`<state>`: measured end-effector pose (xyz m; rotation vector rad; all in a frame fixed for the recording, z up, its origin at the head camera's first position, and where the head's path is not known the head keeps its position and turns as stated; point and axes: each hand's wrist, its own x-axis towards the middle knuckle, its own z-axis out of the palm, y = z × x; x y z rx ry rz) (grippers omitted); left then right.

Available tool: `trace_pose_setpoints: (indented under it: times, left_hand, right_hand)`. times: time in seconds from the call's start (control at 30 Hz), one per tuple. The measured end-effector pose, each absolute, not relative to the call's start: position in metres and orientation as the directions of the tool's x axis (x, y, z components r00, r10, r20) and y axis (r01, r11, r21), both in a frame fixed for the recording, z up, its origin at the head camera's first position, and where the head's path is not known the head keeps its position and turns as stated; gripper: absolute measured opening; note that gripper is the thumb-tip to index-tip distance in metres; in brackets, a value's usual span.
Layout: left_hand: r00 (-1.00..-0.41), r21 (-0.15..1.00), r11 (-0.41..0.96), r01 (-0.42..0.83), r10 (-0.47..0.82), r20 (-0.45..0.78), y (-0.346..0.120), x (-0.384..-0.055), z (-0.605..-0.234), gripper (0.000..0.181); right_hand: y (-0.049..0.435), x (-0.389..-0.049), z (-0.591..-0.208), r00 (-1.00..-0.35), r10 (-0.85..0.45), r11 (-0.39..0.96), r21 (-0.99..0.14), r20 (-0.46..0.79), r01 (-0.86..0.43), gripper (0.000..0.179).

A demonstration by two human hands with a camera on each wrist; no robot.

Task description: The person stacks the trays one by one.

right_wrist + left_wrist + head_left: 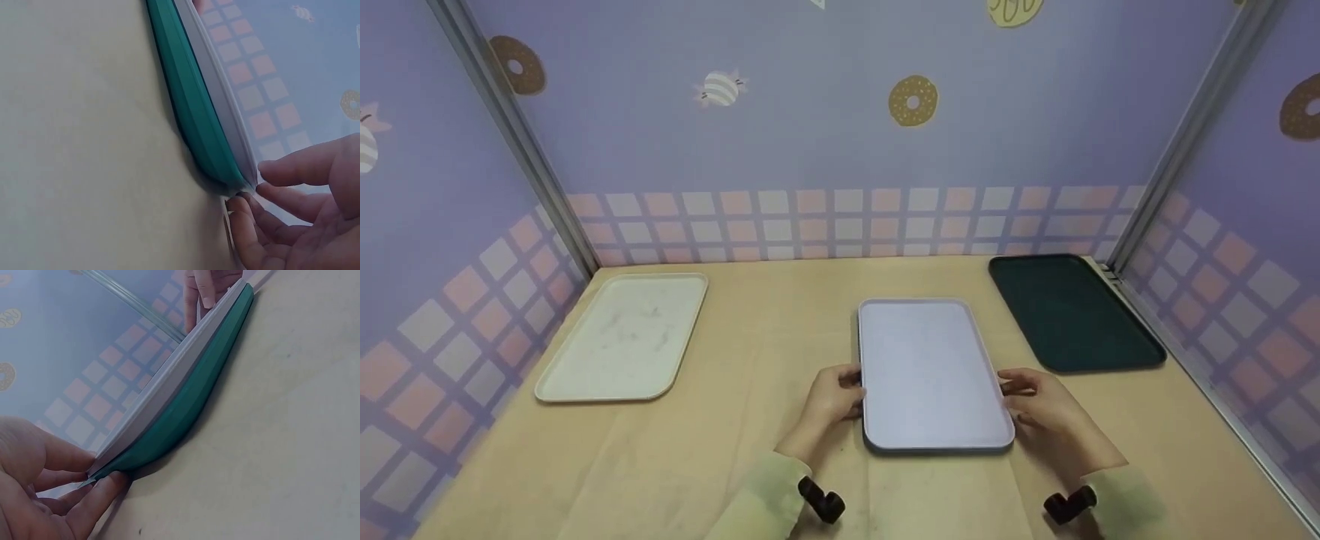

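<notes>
A pale lavender tray (934, 375) lies stacked on a dark green tray (185, 402), whose side shows beneath it in both wrist views. My left hand (831, 394) grips the left edge of the stack, with fingertips at the lavender rim and others low against the green tray. On the opposite long edge my right hand (1039, 397) holds the stack in the same way, one finger at the upper rim and others curled under the green side (191, 107). The two trays sit nearly flush, close over the table.
A white tray (622, 337) with greyish marks lies on the table (765, 322) at the left. Another dark green tray (1076, 311) lies at the back right, near the right wall. Patterned panels (810, 135) enclose the back and both sides.
</notes>
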<state>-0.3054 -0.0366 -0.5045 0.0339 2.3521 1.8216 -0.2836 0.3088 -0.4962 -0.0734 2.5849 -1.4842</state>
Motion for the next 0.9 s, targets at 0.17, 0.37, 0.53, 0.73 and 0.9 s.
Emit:
trace_pose_setpoints:
  times: [0.17, 0.37, 0.53, 0.73, 0.9]
  left_hand:
    - [-0.983, 0.975, 0.203, -0.094, 0.135, -0.122, -0.036, -0.306, -0.506, 0.048]
    - [-0.985, 0.975, 0.206, -0.087, 0.132, -0.116, -0.036, -0.307, -0.508, 0.048]
    - [-0.984, 0.974, 0.206, -0.095, 0.131, -0.123, -0.037, -0.306, -0.508, 0.048]
    - [-0.984, 0.972, 0.214, -0.095, 0.126, -0.124, -0.037, -0.305, -0.507, 0.048]
    - [-0.984, 0.974, 0.206, -0.092, 0.130, -0.120, -0.037, -0.305, -0.508, 0.048]
  right_hand:
    - [0.320, -0.283, -0.493, -0.992, -0.111, 0.520, -0.854, -0.067, -0.001, 0.051]
    - [0.338, -0.288, -0.488, -0.998, -0.050, 0.579, -0.813, 0.046, -0.067, 0.049]
    - [0.359, -0.293, -0.487, -0.992, -0.015, 0.667, -0.738, 0.125, -0.103, 0.047]
    - [0.380, -0.299, -0.486, -0.997, 0.002, 0.750, -0.659, 0.082, -0.053, 0.049]
    - [0.387, -0.305, -0.488, -0.998, -0.025, 0.808, -0.586, 0.053, -0.051, 0.046]
